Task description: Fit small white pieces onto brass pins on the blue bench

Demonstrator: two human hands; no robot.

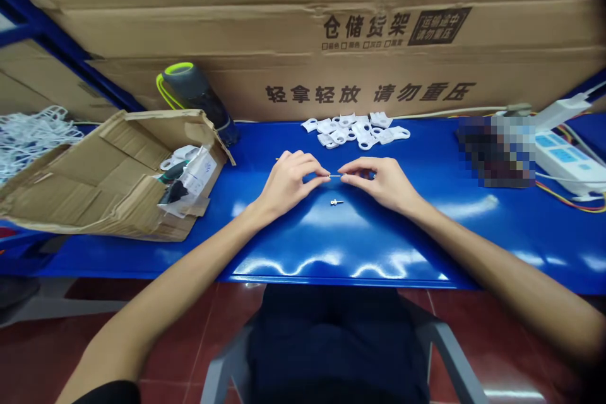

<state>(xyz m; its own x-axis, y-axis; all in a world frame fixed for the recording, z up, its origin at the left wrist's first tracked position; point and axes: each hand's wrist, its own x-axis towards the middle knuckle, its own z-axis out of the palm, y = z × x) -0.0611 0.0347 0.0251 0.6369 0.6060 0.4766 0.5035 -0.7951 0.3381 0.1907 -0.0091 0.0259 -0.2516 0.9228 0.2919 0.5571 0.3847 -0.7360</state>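
Over the middle of the blue table (303,246), my left hand (296,180) and my right hand (376,182) face each other, fingertips a short gap apart. A thin, pale rod (335,176) spans that gap, pinched at one end by each hand. Just below it on the table lies a small metal piece (336,202) with a thin pin. Behind my hands is a loose pile of white plastic pieces with round holes (362,130). What the fingertips cover at the rod's ends is hidden.
At left sits an open cardboard box (80,196) holding a plastic bag (192,180); a dark bottle (196,98) stands behind it. White loops (38,142) lie far left. A power strip (570,161) with cables is at right, beside a blurred object (497,151).
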